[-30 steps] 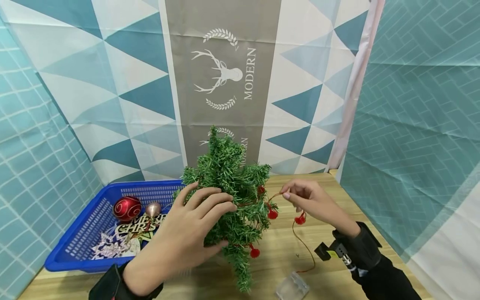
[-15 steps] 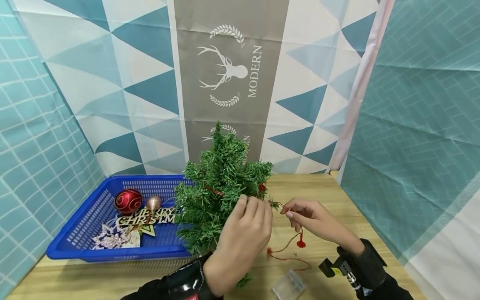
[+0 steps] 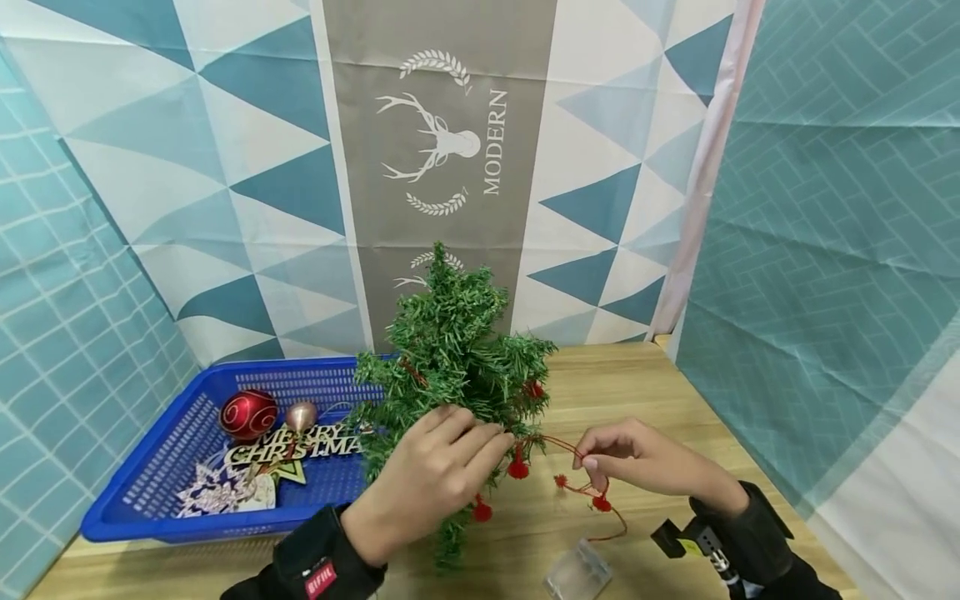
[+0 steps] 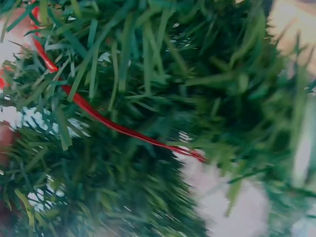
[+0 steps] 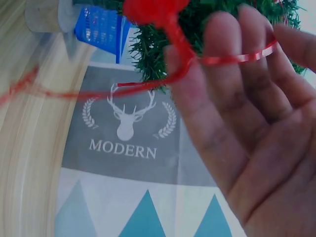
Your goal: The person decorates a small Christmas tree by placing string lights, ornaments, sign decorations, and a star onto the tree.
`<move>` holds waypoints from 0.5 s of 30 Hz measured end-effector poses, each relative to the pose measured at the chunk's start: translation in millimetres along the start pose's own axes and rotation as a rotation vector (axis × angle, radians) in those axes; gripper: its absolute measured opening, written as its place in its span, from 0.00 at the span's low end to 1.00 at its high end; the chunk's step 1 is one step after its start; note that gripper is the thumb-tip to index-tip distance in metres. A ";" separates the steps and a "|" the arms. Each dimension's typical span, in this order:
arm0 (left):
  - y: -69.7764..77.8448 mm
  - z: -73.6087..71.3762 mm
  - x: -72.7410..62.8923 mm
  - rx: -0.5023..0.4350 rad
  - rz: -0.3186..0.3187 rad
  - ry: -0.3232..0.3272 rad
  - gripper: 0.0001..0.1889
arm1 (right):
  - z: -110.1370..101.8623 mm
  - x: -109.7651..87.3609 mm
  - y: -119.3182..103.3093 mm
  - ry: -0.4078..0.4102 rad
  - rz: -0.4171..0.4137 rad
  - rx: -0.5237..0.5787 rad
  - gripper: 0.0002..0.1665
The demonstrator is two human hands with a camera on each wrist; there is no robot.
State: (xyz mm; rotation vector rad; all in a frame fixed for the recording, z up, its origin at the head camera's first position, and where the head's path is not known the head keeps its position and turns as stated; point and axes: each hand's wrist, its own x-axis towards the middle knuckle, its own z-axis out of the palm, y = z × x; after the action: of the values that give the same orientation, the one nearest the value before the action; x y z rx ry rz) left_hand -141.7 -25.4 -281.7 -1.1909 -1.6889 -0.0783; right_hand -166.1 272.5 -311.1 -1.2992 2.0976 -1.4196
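A small green artificial Christmas tree (image 3: 457,333) stands mid-table in the head view, with a red pompom string (image 3: 558,442) running through its branches. My right hand (image 3: 637,457) is right of the tree and pinches that string between thumb and fingers. In the right wrist view the string (image 5: 232,60) crosses the fingers, near a blurred red pompom (image 5: 155,11). My left hand (image 3: 442,462) is at the tree's front, fingers bent among the branches; its thumb and fingertips are hidden. The left wrist view shows the string (image 4: 121,129) between needles.
A blue basket (image 3: 150,467) stands left of the tree, holding a red ball ornament (image 3: 248,415), a pale pink ball (image 3: 302,417), a Merry Christmas sign (image 3: 292,446) and a snowflake ornament (image 3: 212,487). A clear plastic box (image 3: 577,571) lies at the table's front, by the string's end.
My left hand has moved from the tree's left side to its front right, then back slightly left. The right hand has lowered, still pinching the string.
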 end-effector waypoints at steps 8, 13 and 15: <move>-24.9 -4.5 -23.2 -0.237 -0.070 0.034 0.18 | -1.1 7.1 -27.5 0.091 -0.125 -0.202 0.19; -30.6 -6.1 -30.0 -0.298 -0.085 0.030 0.18 | -9.5 36.4 -67.7 0.230 -0.302 -0.562 0.14; -31.5 -5.3 -31.2 -0.309 -0.077 0.032 0.18 | -13.7 51.7 -81.2 0.249 -0.362 -0.702 0.11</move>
State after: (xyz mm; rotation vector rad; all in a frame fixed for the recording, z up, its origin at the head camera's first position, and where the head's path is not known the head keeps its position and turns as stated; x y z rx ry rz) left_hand -161.4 -65.0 -288.1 -1.3418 -1.7359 -0.4161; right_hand -161.9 230.4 -223.6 -1.9165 2.7869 -1.0204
